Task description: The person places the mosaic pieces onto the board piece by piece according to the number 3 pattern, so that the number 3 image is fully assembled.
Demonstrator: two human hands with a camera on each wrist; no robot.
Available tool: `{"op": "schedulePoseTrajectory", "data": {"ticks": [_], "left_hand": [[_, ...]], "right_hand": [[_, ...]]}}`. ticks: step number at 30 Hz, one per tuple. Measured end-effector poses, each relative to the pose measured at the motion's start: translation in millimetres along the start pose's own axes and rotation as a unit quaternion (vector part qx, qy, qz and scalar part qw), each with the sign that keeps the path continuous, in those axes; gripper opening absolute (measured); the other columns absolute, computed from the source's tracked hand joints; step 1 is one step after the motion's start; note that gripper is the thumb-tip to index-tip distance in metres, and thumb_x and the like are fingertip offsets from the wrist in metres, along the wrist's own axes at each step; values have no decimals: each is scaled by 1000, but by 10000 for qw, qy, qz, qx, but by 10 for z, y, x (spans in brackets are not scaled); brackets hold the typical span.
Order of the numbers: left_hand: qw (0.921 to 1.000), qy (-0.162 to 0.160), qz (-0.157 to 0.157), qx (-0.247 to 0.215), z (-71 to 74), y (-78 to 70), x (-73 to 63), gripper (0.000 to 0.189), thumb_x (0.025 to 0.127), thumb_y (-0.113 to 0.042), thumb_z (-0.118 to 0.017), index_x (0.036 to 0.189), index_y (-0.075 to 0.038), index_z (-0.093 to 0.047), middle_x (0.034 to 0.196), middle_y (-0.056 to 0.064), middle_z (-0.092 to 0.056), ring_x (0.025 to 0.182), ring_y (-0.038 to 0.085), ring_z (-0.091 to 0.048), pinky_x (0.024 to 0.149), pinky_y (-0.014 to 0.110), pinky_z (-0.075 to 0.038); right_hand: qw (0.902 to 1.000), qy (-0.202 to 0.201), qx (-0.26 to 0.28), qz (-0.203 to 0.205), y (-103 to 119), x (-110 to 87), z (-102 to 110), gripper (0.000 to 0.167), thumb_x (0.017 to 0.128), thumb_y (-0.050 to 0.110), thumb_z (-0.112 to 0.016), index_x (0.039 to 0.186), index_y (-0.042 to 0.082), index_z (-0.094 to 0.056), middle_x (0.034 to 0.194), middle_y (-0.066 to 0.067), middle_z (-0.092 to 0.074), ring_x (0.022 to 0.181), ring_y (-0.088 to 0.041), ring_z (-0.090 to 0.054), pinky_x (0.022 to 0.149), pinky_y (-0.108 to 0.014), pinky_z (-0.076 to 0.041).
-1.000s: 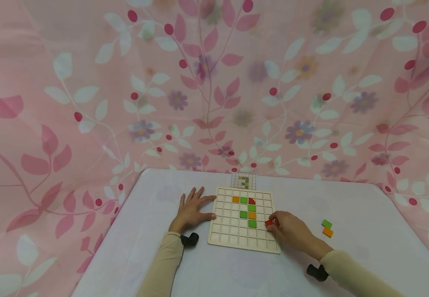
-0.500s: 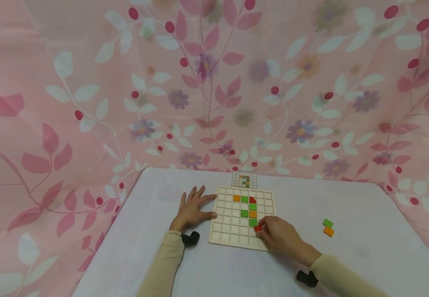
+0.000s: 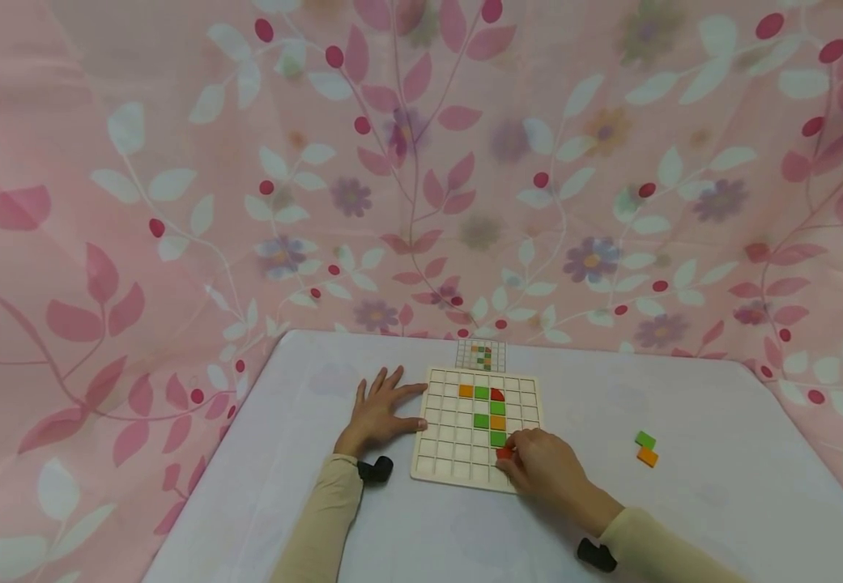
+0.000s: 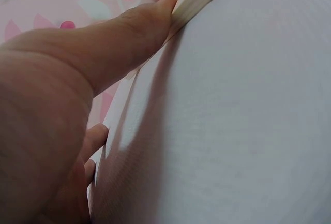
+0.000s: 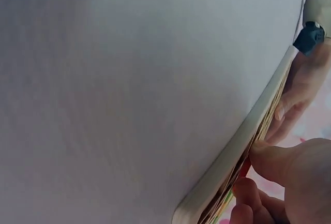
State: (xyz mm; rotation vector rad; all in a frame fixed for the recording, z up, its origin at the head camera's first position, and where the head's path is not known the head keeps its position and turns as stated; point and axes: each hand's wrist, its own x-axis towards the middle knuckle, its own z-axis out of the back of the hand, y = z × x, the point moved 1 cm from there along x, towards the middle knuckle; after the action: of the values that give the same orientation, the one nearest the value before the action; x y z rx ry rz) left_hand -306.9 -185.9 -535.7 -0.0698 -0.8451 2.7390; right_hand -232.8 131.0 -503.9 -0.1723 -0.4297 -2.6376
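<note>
A square wooden grid board [image 3: 444, 453] lies on the table with green, orange and red tiles set in some of its cells. My right hand [image 3: 554, 470] pinches a red tile [image 3: 504, 454] between thumb and fingers, at the cell just below the lowest green tile [image 3: 498, 438]. In the right wrist view the thumb and fingertips meet at the red tile [image 5: 245, 169], low on the board. My left hand [image 3: 377, 414] rests with spread fingers at the board's left edge, thumb and index finger touching it. The left wrist view shows that thumb [image 4: 139, 32] against the board's side.
A small pattern card [image 3: 497, 356] with a printed grid lies behind the board. To the right on the white-covered table [image 3: 720, 486] are a loose green tile [image 3: 645, 440] and an orange tile [image 3: 648, 457], touching. A pink floral cloth [image 3: 421, 162] hangs behind.
My right hand has moved left and slightly down across the board, bringing the red tile to the cell under the lowest green one. The left hand has stayed in place.
</note>
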Motion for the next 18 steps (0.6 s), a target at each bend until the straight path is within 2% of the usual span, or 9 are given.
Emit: {"op": "schedulePoseTrajectory", "data": {"ticks": [7, 14, 18], "left_hand": [[10000, -22, 13, 4, -2, -2, 2, 72, 88, -55, -82, 153, -36, -59, 177, 11, -24, 166, 41, -7, 127, 73, 3], [10000, -30, 1, -2, 6, -21, -6, 72, 88, -54, -82, 153, -34, -59, 177, 12, -24, 166, 42, -7, 127, 74, 3], [10000, -27, -1, 7, 7, -21, -14, 72, 88, -53, -82, 153, -34, -59, 177, 13, -24, 166, 42, -7, 127, 74, 3]], "right_hand": [[9995, -207, -102, 220, 52, 4, -27, 28, 86, 29, -90, 79, 15, -67, 65, 8, -52, 62, -6, -41, 58, -23, -39], [9972, -392, 44, 635, 13, 38, -75, 26, 86, 26, -90, 75, 18, -68, 65, 11, -57, 60, -2, -42, 56, -21, -42], [9968, -386, 162, 683, 1, 57, -85, 26, 87, 25, -89, 72, 19, -68, 63, 13, -56, 58, 0, -40, 55, -19, -39]]}}
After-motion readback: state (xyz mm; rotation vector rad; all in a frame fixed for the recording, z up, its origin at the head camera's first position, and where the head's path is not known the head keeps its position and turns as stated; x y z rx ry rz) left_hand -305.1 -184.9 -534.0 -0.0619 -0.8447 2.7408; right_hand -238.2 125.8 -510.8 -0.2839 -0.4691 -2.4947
